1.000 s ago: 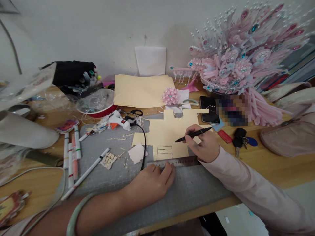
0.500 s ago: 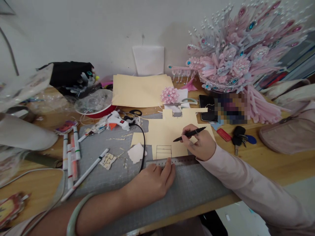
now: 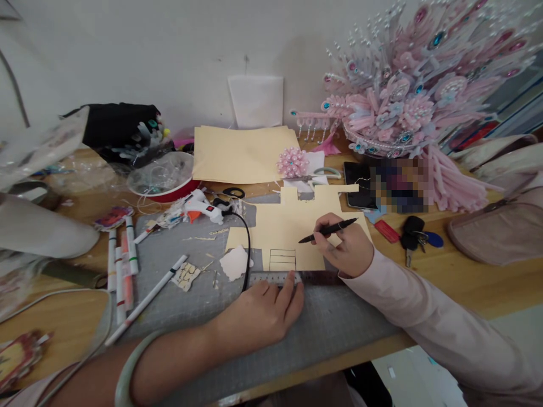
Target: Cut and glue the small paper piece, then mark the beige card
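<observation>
My right hand point(image 3: 343, 243) pinches a black marker pen point(image 3: 328, 230) above a cut piece of yellow card point(image 3: 271, 220), with its left tip pointing down toward the card. Black ruled lines forming a small box point(image 3: 282, 260) show near the card's lower edge. Along that edge lies a metal ruler point(image 3: 271, 278). My left hand point(image 3: 267, 311) rests on the grey cutting mat point(image 3: 203, 311), its bent fingers pressing the ruler. Part of the ruler is hidden under these fingers, and its right end lies in shadow near my right wrist.
A white glue gun point(image 3: 206, 206) trails its black cord point(image 3: 247, 243) beside the card. Several markers point(image 3: 146, 302) lie left. Behind are yellow sheets point(image 3: 237, 155), scissors point(image 3: 324, 172) and a phone point(image 3: 358, 183). Keys point(image 3: 411, 234) and a pink beaded headdress point(image 3: 407, 107) are at right.
The ruler has turned slightly, its right part moving down, so more of the card's lower edge shows. My left fingers stay on it. The pen has hardly moved.
</observation>
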### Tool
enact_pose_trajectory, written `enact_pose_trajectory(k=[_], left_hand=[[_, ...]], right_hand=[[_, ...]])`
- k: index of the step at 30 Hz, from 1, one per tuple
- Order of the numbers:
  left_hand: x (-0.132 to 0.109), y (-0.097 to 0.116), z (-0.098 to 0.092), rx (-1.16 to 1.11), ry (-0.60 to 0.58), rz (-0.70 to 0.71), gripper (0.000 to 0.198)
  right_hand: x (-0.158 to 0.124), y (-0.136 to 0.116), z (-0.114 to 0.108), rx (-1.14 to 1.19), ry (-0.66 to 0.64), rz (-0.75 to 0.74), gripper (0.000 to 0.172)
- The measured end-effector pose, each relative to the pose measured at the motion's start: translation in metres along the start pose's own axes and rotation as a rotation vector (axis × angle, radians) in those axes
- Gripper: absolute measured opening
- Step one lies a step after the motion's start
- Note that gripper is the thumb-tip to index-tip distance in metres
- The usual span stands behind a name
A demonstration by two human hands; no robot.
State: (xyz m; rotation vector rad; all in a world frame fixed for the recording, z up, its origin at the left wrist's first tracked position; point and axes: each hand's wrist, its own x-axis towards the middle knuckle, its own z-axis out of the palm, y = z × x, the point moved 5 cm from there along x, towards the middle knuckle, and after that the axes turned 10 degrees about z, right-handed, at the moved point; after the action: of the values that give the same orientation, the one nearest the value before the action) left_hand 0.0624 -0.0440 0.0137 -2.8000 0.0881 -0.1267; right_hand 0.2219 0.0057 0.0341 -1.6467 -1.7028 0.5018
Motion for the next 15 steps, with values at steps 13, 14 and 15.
enact_pose_trajectory(k=[13,14,15], left_hand=[[-0.002,-0.012,-0.010,-0.204,0.044,-0.106,0.028],[-0.008,-0.013,-0.020,-0.299,0.122,-0.126,0.028],[-0.015,-0.013,-0.027,-0.387,0.142,-0.186,0.028]], right_hand=[[-0.001,0.002,0.005,0.020,-0.018,-0.022,0.003],[-0.001,0.003,0.006,0.019,-0.020,-0.018,0.003],[-0.001,0.003,0.006,0.020,-0.019,-0.012,0.003]])
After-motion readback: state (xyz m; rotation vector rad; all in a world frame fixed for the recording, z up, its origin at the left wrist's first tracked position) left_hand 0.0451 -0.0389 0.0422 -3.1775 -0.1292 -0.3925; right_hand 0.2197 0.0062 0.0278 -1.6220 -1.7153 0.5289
